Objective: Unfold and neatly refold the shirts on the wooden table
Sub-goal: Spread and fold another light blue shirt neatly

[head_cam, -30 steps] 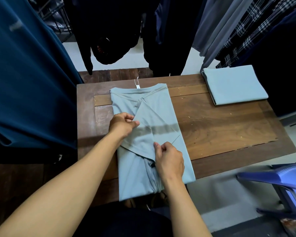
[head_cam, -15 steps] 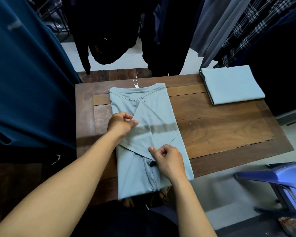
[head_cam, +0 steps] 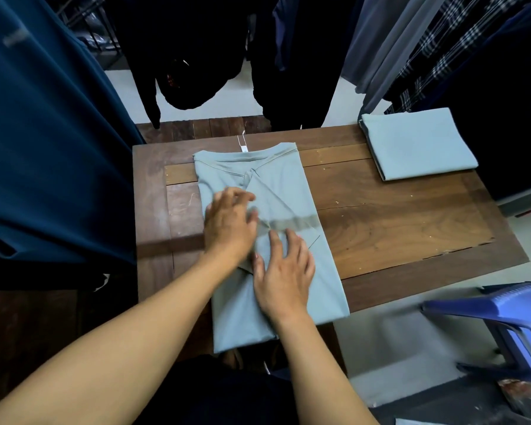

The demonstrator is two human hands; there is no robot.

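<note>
in the head view the grey-blue shirt lies lengthwise on the wooden tabletop, collar at 12 o'clock, hem over the 6 o'clock edge. the left hand and right hand rest on it, fingers spread, gripping nothing. a folded shirt sits at 2 o'clock.

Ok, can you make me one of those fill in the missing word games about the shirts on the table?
1. The left hand and the right hand both rest on the long shirt, so ____ hands touch it.
2. The table under it is made of ____.
3. The small folded shirt sits at the table's far ____ corner.

Missing words: two; wood; right.
</note>
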